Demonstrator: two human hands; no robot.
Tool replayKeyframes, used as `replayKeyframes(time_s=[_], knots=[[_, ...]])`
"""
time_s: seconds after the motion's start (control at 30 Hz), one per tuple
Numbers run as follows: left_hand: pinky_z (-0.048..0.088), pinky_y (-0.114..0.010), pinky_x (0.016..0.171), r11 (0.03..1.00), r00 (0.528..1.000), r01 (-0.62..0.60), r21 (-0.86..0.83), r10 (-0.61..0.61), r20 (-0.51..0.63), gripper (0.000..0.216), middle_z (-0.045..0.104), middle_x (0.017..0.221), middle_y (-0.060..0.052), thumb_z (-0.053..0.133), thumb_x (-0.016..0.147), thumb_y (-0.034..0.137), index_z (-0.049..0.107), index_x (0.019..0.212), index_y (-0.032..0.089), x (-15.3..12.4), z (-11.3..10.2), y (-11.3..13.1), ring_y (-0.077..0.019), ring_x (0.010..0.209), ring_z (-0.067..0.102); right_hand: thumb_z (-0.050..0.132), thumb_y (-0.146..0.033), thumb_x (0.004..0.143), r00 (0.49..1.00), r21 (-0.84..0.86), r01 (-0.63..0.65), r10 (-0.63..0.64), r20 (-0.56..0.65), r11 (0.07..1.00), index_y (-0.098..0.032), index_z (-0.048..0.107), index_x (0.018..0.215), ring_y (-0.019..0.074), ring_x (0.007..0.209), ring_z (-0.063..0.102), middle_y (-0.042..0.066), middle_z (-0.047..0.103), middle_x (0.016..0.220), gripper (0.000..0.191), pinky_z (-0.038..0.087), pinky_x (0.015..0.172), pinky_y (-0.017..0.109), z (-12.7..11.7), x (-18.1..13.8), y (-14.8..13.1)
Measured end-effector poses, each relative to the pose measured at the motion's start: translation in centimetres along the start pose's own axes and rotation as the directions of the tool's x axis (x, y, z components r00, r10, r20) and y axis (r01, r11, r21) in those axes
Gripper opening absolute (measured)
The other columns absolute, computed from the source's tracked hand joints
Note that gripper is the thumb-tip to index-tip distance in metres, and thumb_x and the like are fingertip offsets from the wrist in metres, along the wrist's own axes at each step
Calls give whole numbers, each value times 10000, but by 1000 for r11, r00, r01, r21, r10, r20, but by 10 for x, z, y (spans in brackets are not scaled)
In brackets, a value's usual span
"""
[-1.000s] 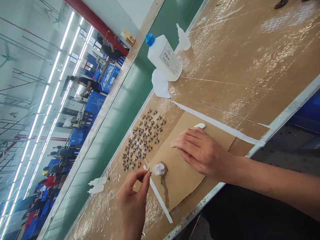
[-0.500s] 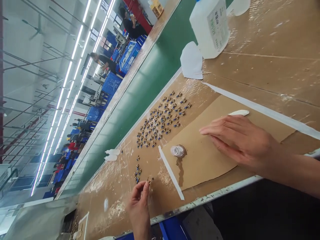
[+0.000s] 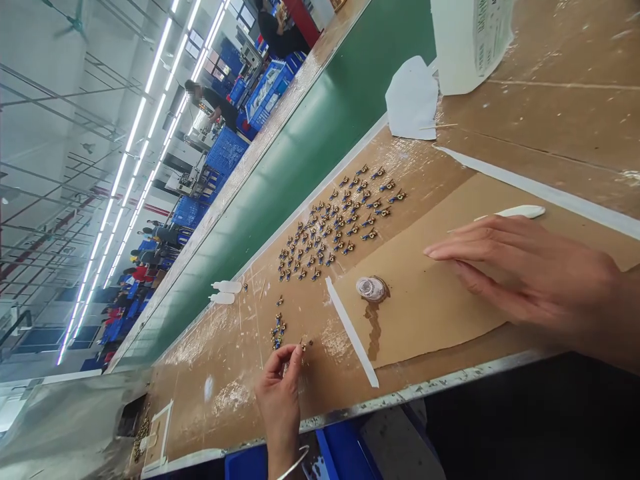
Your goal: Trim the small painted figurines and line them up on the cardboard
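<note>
My left hand (image 3: pixel 281 377) is closed in a pinch at the near side of the table, its fingertips on a small figurine (image 3: pixel 303 345) that is mostly hidden. Just beyond it lies a short cluster of blue-and-gold figurines (image 3: pixel 277 330). My right hand (image 3: pixel 520 267) is over the cardboard sheet (image 3: pixel 425 313), palm down, fingers stretched out with the thumb below them. Behind its fingers shows a white tapered tool (image 3: pixel 523 211), partly covered; I see no grip on it. Between the hands, a small whitish cup (image 3: pixel 371 289) stands on the cardboard beside a wet streak.
Many more figurines (image 3: pixel 327 223) stand in a broad group across the table. White tape strips (image 3: pixel 353 333) edge the cardboard. A white jug (image 3: pixel 470 50), a white paper piece (image 3: pixel 413 100) and two small white bottles (image 3: pixel 225 292) stand or lie farther off. People work in the background.
The view has shifted, so the table things sit differently in the picture. Both hands keep nearly the same pose, and the left still pinches the small piece. More of the white tool now shows.
</note>
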State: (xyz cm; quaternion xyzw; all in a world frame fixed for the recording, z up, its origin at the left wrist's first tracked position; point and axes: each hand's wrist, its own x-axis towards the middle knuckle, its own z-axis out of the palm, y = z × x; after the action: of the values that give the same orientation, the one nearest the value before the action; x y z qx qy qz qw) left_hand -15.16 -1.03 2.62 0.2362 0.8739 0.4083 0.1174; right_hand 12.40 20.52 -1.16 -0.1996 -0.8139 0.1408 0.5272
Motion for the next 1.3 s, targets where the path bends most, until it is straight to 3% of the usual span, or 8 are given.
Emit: replayKeyframes(time_s=[0.1,0.2,0.33,0.4,0.47,0.8,1.0,1.3], knots=[[442,-211,719,999,1000,-3,-49,2,-24,279,675,756,-7,755,631,395,693,786,172,0,-1,-4,-128,742,583,571,-93,812,999,112,21,-25,38,993,-184,593,1039,175,899,599,70,669,921,246,464,829,332,9,-5,-30],[448,-202,706,994,999,-1,-106,-4,-52,271,676,760,-6,757,631,385,695,791,174,-1,-1,-8,-125,747,586,474,-55,796,965,267,-49,-24,262,962,-168,584,1000,194,1003,567,59,674,971,258,418,916,365,41,-9,-78],[454,-186,673,981,998,-6,-192,-7,-66,258,675,742,2,759,630,374,695,785,178,-1,-1,-13,-112,719,584,507,-85,710,806,222,-91,-59,589,971,-58,545,1125,283,1193,466,165,607,1152,418,346,1007,448,103,0,-123],[451,-173,660,974,998,-11,-226,-5,-69,247,672,730,9,762,631,363,695,783,181,-1,-2,-15,-101,702,580,515,-97,708,741,196,-109,-51,669,974,-34,528,1143,303,1230,429,200,576,1185,440,331,1016,468,127,5,-129],[447,-162,656,967,998,-15,-254,-2,-67,237,670,729,14,762,634,353,696,786,183,-1,-3,-17,-92,696,576,492,-89,742,721,175,-113,-40,692,978,-38,538,1119,303,1229,430,205,580,1164,383,332,1009,473,141,8,-128],[467,-183,652,948,999,-26,-317,14,-39,239,675,724,4,766,620,356,698,767,179,-5,-3,-19,-105,679,588,468,-50,765,704,166,-87,-58,708,982,-104,564,982,263,1244,418,168,597,1114,244,319,1013,445,135,0,-131],[458,-195,657,961,999,-29,-277,19,-39,250,675,731,1,748,631,380,697,773,182,-7,-4,-21,-117,696,587,444,-23,718,711,179,-76,-73,700,981,-94,584,943,273,1206,455,159,622,1062,274,344,994,450,128,3,-135],[410,-199,622,992,999,-42,-123,40,-17,256,640,665,20,716,670,408,678,743,166,-6,7,-16,-92,626,535,388,-24,781,895,303,-98,-50,444,948,-123,543,1151,194,1215,445,90,640,1093,413,279,1070,392,82,-35,-134]])
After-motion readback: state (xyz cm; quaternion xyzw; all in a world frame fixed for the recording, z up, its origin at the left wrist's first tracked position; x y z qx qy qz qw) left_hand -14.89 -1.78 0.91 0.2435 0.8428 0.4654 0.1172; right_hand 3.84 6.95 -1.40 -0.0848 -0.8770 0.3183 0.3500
